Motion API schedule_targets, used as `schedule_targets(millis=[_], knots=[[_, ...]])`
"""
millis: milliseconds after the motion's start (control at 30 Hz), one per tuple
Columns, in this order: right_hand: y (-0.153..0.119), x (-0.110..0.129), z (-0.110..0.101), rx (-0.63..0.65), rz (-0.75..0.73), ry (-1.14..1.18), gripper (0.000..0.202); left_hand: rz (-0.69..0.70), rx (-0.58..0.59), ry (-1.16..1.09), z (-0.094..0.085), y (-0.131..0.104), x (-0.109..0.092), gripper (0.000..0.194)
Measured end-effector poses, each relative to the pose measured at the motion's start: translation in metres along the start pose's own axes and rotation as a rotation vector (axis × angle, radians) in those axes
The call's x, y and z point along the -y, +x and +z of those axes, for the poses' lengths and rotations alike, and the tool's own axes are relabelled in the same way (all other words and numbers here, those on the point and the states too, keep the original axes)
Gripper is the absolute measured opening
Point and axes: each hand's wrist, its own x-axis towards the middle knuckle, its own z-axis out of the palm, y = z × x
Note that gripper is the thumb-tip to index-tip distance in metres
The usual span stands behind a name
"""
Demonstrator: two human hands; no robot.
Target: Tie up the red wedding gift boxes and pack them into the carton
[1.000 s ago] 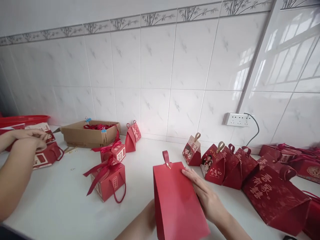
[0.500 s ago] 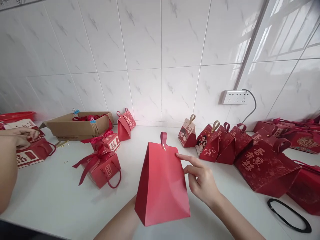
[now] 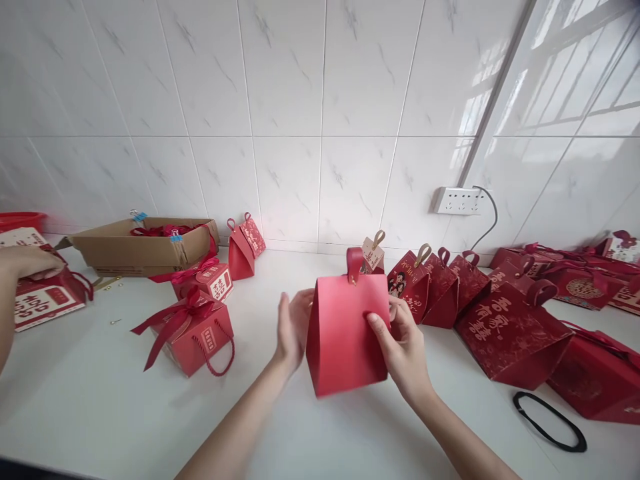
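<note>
A red paper gift box with a sloping top and a ribbon loop is held up above the white table. My right hand grips its right side, thumb on the plain front face and fingers around the edge. Beside the box's left edge is my left hand, its thumb standing apart and its fingertips partly hidden behind the box. Whether those fingertips touch the box I cannot tell. A small gold fastener sits at the foot of the loop.
Several red gift boxes line the right side, with a black band in front. To the left are a ribboned box, a cardboard tray and another person's hand on a box. A power strip hangs on the tiled wall.
The box has moved up and away from me. My right hand has gone from pointing at its upper corner to gripping its side. My left hand has come out from behind it.
</note>
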Motion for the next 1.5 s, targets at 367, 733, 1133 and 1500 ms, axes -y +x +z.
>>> schedule_targets(millis=[367, 733, 1133, 1500], knots=[[0.005, -0.006, -0.005, -0.096, -0.637, -0.379, 0.022, 0.04, 0.134, 0.477, 0.012, -0.018, 0.005, 0.029], [0.006, 0.009, -0.009, -0.105, -0.729, -0.586, 0.027, 0.12, 0.157, 0.537, 0.022, -0.028, 0.015, 0.029], [0.01, 0.005, -0.012, 0.013, -0.638, -0.388, 0.026, 0.308, 0.424, 0.744, 0.037, -0.001, -0.049, 0.025], [0.011, 0.01, -0.013, 0.0, -0.652, -0.358, 0.026, 0.383, 0.186, 0.673, 0.046, -0.006, -0.026, 0.016]])
